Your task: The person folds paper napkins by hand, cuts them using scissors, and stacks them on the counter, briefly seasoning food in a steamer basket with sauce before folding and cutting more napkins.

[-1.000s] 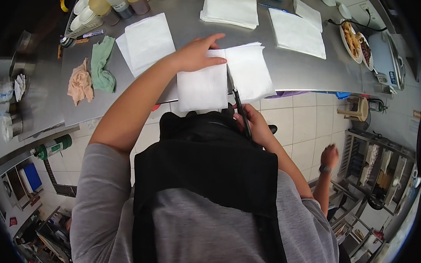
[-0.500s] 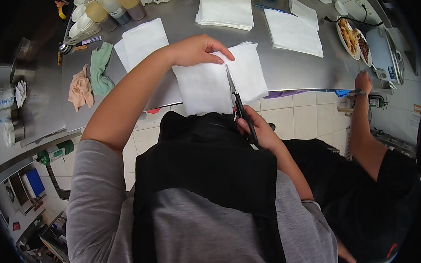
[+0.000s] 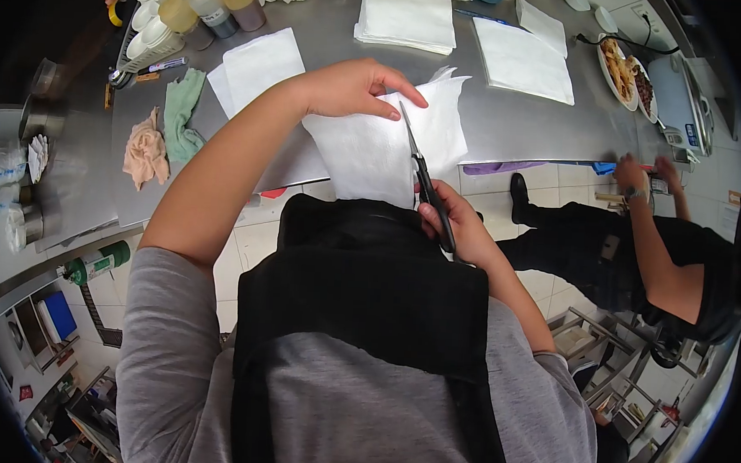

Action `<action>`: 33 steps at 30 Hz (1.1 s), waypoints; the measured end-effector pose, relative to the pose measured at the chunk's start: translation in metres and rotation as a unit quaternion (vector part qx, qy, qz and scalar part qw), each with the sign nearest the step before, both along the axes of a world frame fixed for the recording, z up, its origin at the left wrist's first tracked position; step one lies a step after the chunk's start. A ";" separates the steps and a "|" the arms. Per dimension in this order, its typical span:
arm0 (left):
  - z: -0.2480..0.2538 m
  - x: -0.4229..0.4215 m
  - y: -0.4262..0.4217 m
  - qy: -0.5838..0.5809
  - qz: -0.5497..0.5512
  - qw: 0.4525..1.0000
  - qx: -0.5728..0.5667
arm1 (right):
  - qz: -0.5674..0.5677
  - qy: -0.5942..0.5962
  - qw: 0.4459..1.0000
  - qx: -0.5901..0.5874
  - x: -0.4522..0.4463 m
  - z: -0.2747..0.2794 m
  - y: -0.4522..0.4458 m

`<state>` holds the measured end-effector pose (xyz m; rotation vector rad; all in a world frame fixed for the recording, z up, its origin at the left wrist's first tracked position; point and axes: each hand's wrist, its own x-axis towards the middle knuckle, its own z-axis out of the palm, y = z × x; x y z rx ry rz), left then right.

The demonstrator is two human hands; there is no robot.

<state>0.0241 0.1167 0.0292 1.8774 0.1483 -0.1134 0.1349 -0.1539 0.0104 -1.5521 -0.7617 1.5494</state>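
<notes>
White sheets (image 3: 362, 156) lie at the front edge of the steel table and hang slightly over it. My left hand (image 3: 361, 91) rests on their top edge, thumb and forefinger reaching around the upper part of the cut line. Black-handled scissors (image 3: 430, 188) are in my right hand (image 3: 455, 223), their blades pointing away from me along the line between the left and right parts of the sheets. The fingers of my right hand wrap the handles. Whether the blades are fully closed is hard to tell.
On the steel table (image 3: 314, 27) are a white stack (image 3: 405, 19), more sheets (image 3: 526, 62), sheets at left (image 3: 260, 66), a green cloth (image 3: 182, 114), a pink cloth (image 3: 147, 153), bottles (image 3: 236, 2) and food plates (image 3: 620, 73). A person in black (image 3: 654, 263) stands at the right.
My left hand has shifted slightly right along the sheets, which have turned and lifted a little. The other person has come into view at the right, both hands now near the table's edge.
</notes>
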 end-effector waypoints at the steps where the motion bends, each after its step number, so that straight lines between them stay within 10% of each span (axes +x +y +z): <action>1: 0.000 0.000 0.000 0.000 0.000 1.000 0.000 | 0.002 -0.004 1.000 -0.006 -0.001 0.001 0.000; 25: 0.014 -0.007 0.011 0.024 0.054 0.994 0.096 | 0.070 -0.086 0.993 -0.034 0.079 0.027 -0.040; 33: 0.054 0.005 -0.016 -0.028 0.004 0.928 0.372 | 0.075 -0.559 0.825 0.025 0.187 -0.014 -0.004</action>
